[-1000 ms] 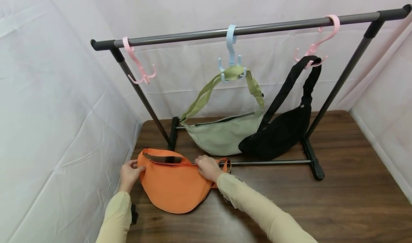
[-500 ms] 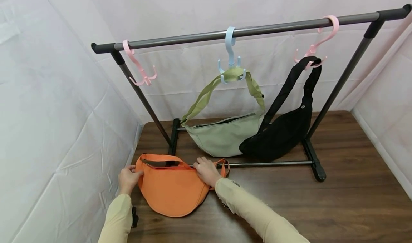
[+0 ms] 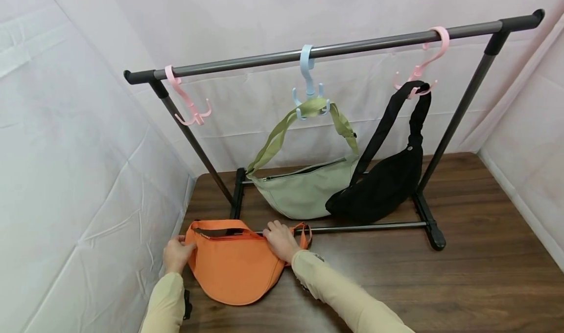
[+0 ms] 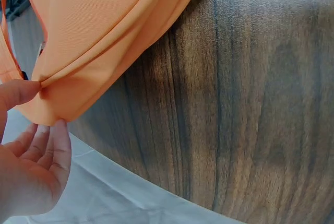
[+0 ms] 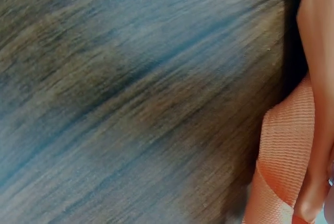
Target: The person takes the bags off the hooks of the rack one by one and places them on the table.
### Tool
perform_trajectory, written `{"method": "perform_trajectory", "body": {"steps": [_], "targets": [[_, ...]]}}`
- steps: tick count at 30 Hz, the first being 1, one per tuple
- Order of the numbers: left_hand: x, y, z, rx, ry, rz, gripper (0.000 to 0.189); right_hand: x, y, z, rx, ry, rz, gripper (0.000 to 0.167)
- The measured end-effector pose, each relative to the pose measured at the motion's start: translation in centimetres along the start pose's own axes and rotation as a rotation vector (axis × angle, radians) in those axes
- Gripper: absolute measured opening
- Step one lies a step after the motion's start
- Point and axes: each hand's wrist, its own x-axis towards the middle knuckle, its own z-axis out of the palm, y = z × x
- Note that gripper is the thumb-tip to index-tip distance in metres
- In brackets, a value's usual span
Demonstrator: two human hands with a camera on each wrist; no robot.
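An orange crescent-shaped belt bag (image 3: pixel 238 269) lies at the rack's front left, its zipper side toward the rack. My left hand (image 3: pixel 177 254) pinches the bag's left end. In the left wrist view the thumb (image 4: pixel 20 93) lies on top of that corner and the fingertips are under its edge. On the upper right corner, my right hand (image 3: pixel 280 241) grips the bag, fingers over its top edge. The orange strap (image 3: pixel 304 236) loops out beyond this hand. In the right wrist view, strap webbing (image 5: pixel 287 140) shows at the right edge; most of the hand is outside that view.
A metal rack (image 3: pixel 246 62) stands on the wooden table (image 3: pixel 484 274). A pink hook (image 3: pixel 189 103) hangs bare at its left. A blue hook (image 3: pixel 307 71) holds a sage-green bag (image 3: pixel 308 191); another pink hook (image 3: pixel 434 54) holds a black bag (image 3: pixel 383 186). White fabric walls (image 3: pixel 88 176) surround it.
The head view has tilted, so the rack sits slightly lower in it. Both hands keep their hold, and the orange bag has come slightly nearer, its top opening looking narrower.
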Motion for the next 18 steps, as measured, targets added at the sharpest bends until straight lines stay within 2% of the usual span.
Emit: {"method": "perform_trajectory", "body": {"steps": [4,8,10,14,16,18], "targets": [[-0.2,0.0,-0.2,0.03,-0.08,0.003,0.051,0.1,0.1,-1.1,0.1,0.009,0.015,0.009],[-0.4,0.5,-1.0,0.102,-0.157,0.008,0.057,0.5,0.6,-3.0,0.195,0.079,-0.024,0.014],[-0.5,1.2,-1.5,0.149,-0.165,0.013,0.057,0.5,0.9,-4.0,0.234,0.117,-0.054,0.015],[-0.5,3.8,-2.2,0.217,-0.109,0.083,0.054,0.2,1.6,-6.4,0.297,0.164,-0.096,0.018],[-0.7,5.7,-2.5,0.242,-0.065,0.156,0.052,0.0,2.0,-7.7,0.315,0.178,-0.116,0.019],[-1.1,7.9,-2.7,0.252,-0.011,0.261,0.05,-0.3,2.5,-9.0,0.318,0.207,-0.141,0.02]]}}
